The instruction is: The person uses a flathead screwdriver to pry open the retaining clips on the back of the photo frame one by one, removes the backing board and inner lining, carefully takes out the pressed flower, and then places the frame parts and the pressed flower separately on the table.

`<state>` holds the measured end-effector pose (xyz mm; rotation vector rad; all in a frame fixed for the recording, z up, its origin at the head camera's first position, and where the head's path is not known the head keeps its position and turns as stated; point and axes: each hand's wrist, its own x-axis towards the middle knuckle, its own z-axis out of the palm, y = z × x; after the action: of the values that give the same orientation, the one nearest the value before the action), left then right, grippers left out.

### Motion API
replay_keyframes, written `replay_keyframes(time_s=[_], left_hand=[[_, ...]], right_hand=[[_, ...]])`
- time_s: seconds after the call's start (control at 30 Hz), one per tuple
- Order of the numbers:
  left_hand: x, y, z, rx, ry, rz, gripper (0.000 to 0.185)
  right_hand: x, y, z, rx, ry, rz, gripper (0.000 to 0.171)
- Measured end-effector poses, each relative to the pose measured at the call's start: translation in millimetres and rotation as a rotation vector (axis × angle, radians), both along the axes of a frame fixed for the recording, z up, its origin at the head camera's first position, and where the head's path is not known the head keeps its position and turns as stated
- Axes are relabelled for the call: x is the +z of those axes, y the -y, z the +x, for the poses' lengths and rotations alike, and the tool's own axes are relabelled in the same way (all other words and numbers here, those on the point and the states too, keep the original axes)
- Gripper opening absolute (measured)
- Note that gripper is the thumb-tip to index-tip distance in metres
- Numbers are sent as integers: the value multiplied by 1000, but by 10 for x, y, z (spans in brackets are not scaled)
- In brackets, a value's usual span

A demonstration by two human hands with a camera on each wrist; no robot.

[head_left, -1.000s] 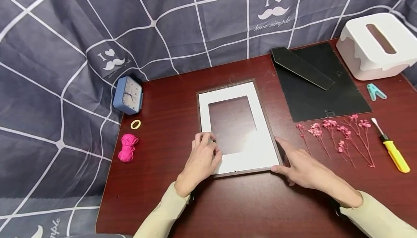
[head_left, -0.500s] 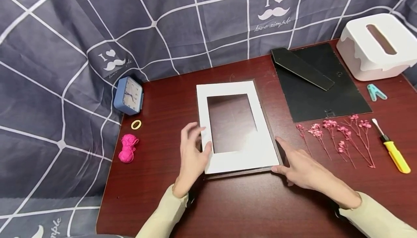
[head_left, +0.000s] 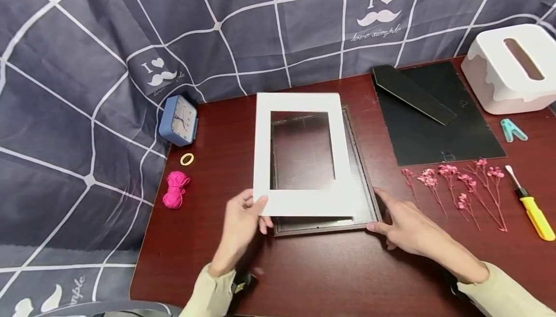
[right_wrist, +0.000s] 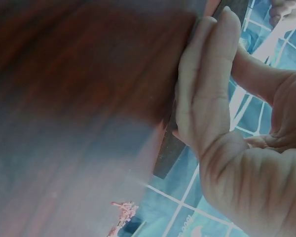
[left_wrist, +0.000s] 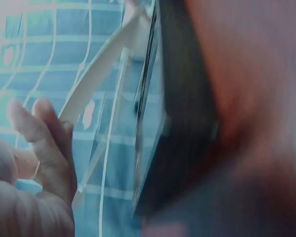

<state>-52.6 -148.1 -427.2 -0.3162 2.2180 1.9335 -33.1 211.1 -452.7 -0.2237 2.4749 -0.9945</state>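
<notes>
A white picture mat [head_left: 299, 203] with a rectangular cutout is lifted at a slant over the picture frame [head_left: 321, 230], offset towards its upper left. My left hand [head_left: 239, 223] pinches the mat's lower left corner, thumb on top; the left wrist view shows the mat [left_wrist: 93, 76] standing away from the dark frame [left_wrist: 187, 74]. The frame lies flat on the table. At its lower right corner my right hand [head_left: 410, 225] holds it, thumb on the near edge and fingers along the right side. In the right wrist view the fingers [right_wrist: 214, 89] cover part of the frame's side.
Right of the frame lie a black backing board [head_left: 434, 138], pink dried flowers [head_left: 449, 172] and a yellow screwdriver [head_left: 536, 215]. A teal clip [head_left: 512, 130] and white tissue box [head_left: 491, 80] sit beyond. Left are a blue clock [head_left: 178, 120], yellow ring [head_left: 187, 159] and pink yarn [head_left: 175, 189].
My left hand has gone from the mat's inner edge to its outer left corner and raised the mat off the frame. The right hand keeps its place at the frame's corner.
</notes>
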Motion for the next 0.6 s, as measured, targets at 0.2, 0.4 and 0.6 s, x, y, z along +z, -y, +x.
replay_keyframes(time_s=[0.2,0.4,0.6], left_hand=[[25,660,-346,273,-71,-51,20],[-21,1305,-628,386,-16,-77,28],[-87,1584,-773,372,77,-175,33]], right_hand=[[-1,-12,1,-6,18,-23,97],[-6,-10,2,-4,18,-26,96],[-6,-11,1,-2,21,-23,96]])
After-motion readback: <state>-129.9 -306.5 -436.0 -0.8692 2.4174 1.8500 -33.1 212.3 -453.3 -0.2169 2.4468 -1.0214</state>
